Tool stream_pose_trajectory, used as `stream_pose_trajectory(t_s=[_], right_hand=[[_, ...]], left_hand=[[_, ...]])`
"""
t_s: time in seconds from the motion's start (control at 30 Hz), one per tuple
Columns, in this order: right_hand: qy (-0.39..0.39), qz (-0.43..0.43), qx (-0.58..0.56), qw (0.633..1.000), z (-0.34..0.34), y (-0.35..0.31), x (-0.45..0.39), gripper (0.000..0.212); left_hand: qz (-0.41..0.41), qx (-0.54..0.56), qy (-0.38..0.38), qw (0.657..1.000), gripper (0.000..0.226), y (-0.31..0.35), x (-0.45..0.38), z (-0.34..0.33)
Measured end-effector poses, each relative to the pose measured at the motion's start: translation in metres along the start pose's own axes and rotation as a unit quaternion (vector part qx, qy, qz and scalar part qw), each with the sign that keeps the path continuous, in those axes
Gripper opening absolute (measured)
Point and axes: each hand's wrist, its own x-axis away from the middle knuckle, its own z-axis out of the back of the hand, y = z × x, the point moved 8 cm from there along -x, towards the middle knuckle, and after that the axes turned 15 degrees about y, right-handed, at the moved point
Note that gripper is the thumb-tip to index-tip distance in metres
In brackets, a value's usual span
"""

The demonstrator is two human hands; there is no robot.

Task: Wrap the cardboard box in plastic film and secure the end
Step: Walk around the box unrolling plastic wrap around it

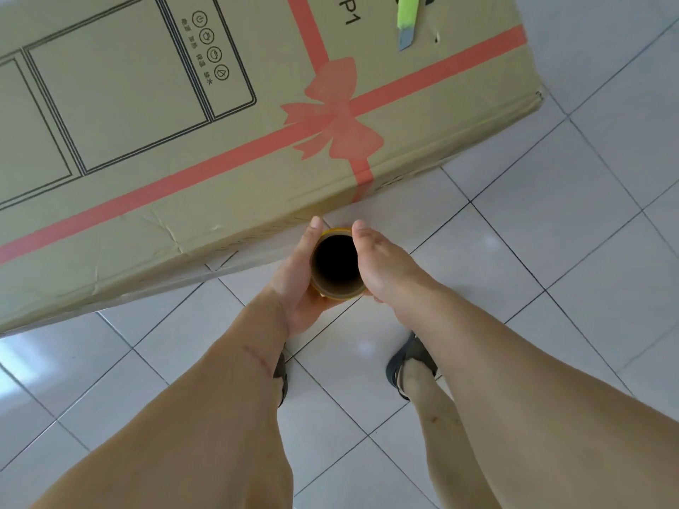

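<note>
A large cardboard box [227,115] with a printed pink ribbon and bow fills the upper left. Just off its near edge, an upright film roll [336,284] shows its brown cardboard core end-on, with a dark hole in the middle. My left hand [299,277] holds the roll's left side, thumb up along it and palm under its near rim. My right hand [382,262] holds the right side, fingers curled round it. The film itself is hidden below the core's rim.
A green and grey utility knife [406,22] lies on the box top near the far right corner. White floor tiles [532,233] spread to the right and front. My feet in dark sandals [406,365] stand below the hands.
</note>
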Motion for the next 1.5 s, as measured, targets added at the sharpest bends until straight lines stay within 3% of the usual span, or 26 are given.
stream_pose_trajectory(t_s=[0.1,0.2,0.27,0.37,0.5,0.57,0.63,0.77,0.83,1.07,1.23,1.37,1.5], right_hand=[[-0.009,0.017,0.029,0.999,0.01,0.008,-0.006,0.057],[-0.042,-0.079,-0.024,0.996,0.006,0.033,-0.004,0.072],[-0.057,-0.123,-0.093,0.986,0.007,0.038,-0.005,0.068],[-0.041,-0.073,-0.07,0.994,0.023,0.022,-0.012,0.058],[-0.031,0.031,0.031,0.999,0.046,0.002,-0.017,0.052],[-0.032,0.046,0.035,0.998,0.052,0.0,-0.019,0.049],[-0.029,0.026,0.019,0.999,0.051,0.007,-0.019,0.049],[-0.028,-0.106,-0.086,0.99,0.045,0.023,-0.018,0.059],[-0.019,-0.09,-0.092,0.991,0.05,0.017,-0.023,0.055],[0.009,0.042,0.01,0.999,0.072,-0.008,-0.033,0.051],[0.031,-0.049,-0.008,0.998,0.084,0.003,-0.041,0.06],[0.014,-0.094,-0.06,0.994,0.086,0.004,-0.042,0.051],[0.045,-0.007,0.059,0.997,0.098,-0.01,-0.048,0.057]], left_hand=[[-0.016,-0.026,0.029,0.999,0.064,-0.004,0.004,-0.008],[-0.049,0.01,0.112,0.992,0.079,0.003,0.001,-0.008],[-0.055,0.031,0.122,0.991,0.081,0.009,0.002,-0.018],[-0.029,0.058,0.089,0.994,0.053,0.007,0.001,-0.033],[0.019,0.077,0.062,0.995,0.074,-0.013,0.003,-0.047],[0.011,0.074,0.075,0.994,0.073,-0.013,0.006,-0.05],[-0.008,0.079,0.097,0.992,0.064,-0.007,0.006,-0.053],[-0.025,0.067,0.138,0.988,0.044,0.009,0.007,-0.056],[-0.017,0.067,0.116,0.991,0.042,0.012,0.008,-0.061],[0.037,0.069,0.055,0.995,0.084,-0.003,0.005,-0.082],[0.022,0.01,0.103,0.994,0.083,0.011,0.007,-0.092],[0.01,0.018,0.104,0.994,0.065,0.022,-0.002,-0.095],[0.02,0.063,0.019,0.998,0.105,0.018,-0.001,-0.109]])
